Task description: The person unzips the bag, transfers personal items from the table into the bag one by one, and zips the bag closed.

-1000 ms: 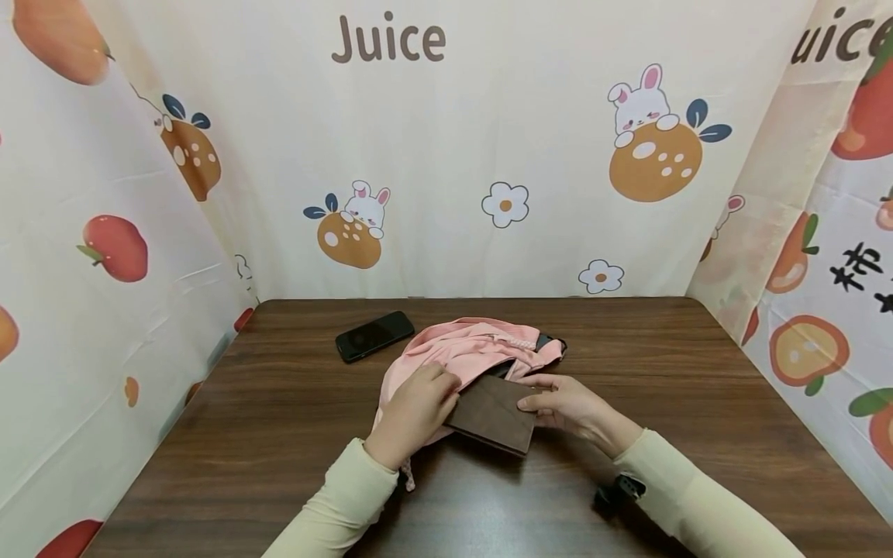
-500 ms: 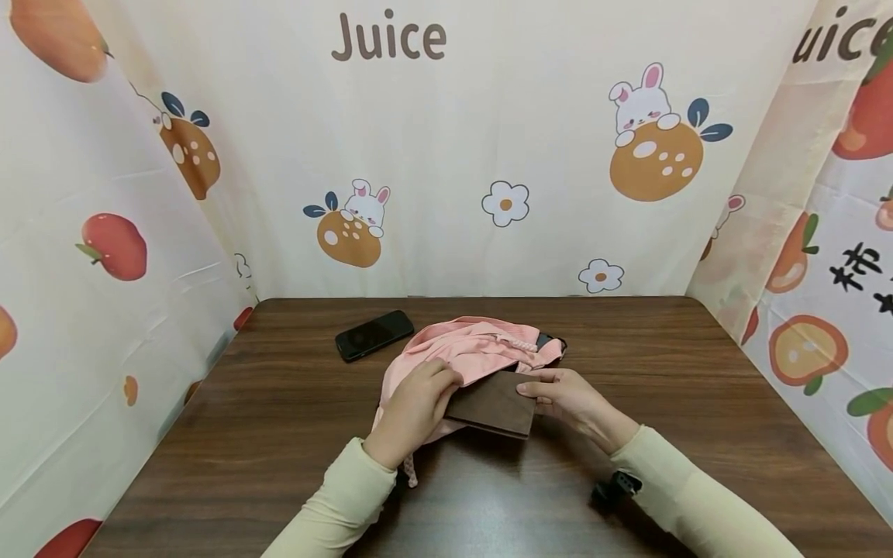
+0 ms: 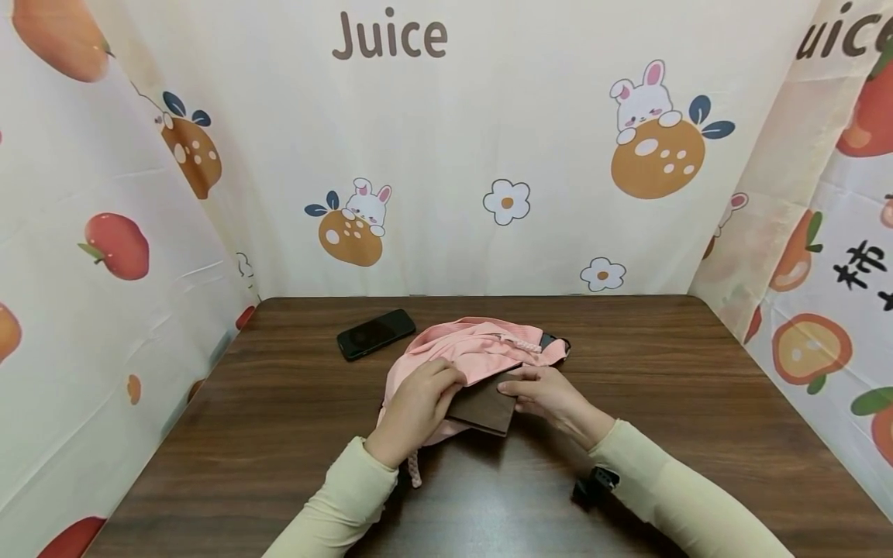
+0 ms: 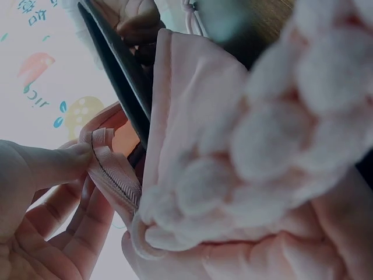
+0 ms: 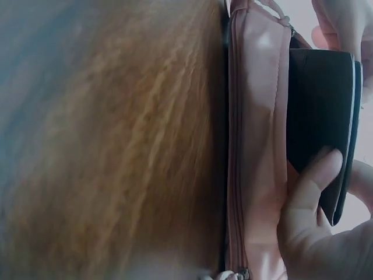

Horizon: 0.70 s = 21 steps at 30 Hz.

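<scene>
A pink fabric bag lies on the table with its zipped mouth towards me. A dark brown folded wallet is partly inside that mouth, and its inner end is hidden by the fabric. My left hand is at the left side of the opening; in the left wrist view its thumb and fingers pinch the zipper edge. At the wallet's right side, my right hand holds it between thumb and fingers. The right wrist view shows the wallet sticking out of the bag.
Behind the bag to the left, a black phone lies flat on the brown wooden table. A braided cord hangs from the bag's near side. Printed curtains stand at the back and both sides.
The wallet has moved up and to the left, further into the bag, and less of it shows. My right hand has moved left with it. My left hand has stayed nearly still.
</scene>
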Each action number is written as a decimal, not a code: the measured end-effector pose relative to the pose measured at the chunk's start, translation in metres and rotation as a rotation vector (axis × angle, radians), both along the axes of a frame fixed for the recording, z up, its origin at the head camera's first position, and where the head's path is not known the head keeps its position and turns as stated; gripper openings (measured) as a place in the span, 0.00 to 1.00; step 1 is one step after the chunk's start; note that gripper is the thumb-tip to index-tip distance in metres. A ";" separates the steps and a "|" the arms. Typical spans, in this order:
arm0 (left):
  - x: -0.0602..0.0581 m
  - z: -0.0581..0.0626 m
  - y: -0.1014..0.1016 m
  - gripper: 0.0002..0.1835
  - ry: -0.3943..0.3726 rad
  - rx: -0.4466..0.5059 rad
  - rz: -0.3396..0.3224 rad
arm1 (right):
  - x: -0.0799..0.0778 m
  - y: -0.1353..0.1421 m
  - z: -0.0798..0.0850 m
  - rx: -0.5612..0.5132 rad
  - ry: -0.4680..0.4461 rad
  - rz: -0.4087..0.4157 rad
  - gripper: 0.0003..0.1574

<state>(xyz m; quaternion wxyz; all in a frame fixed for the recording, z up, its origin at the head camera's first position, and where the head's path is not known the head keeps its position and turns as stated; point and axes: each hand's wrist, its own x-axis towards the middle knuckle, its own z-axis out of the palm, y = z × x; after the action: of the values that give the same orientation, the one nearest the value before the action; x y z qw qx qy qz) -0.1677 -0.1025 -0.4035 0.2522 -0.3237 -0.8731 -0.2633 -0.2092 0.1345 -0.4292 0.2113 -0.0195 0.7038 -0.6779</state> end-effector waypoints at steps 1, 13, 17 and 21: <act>0.000 0.000 0.000 0.04 0.000 -0.001 0.002 | 0.000 0.000 0.000 0.021 -0.001 -0.009 0.11; -0.001 -0.001 -0.002 0.03 -0.029 0.012 -0.001 | 0.007 0.018 -0.001 -0.023 -0.025 -0.015 0.31; -0.001 -0.001 -0.002 0.03 -0.023 0.015 -0.008 | 0.008 0.024 -0.001 -0.038 -0.018 -0.002 0.30; -0.002 -0.001 -0.002 0.04 -0.008 0.019 -0.014 | 0.011 0.028 -0.003 -0.034 -0.041 0.011 0.26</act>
<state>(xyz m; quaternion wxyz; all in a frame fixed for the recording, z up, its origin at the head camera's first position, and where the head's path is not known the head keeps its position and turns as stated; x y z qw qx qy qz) -0.1694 -0.1049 -0.4047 0.2500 -0.3262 -0.8693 -0.2745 -0.1984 0.1620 -0.4323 0.2291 -0.0130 0.6876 -0.6888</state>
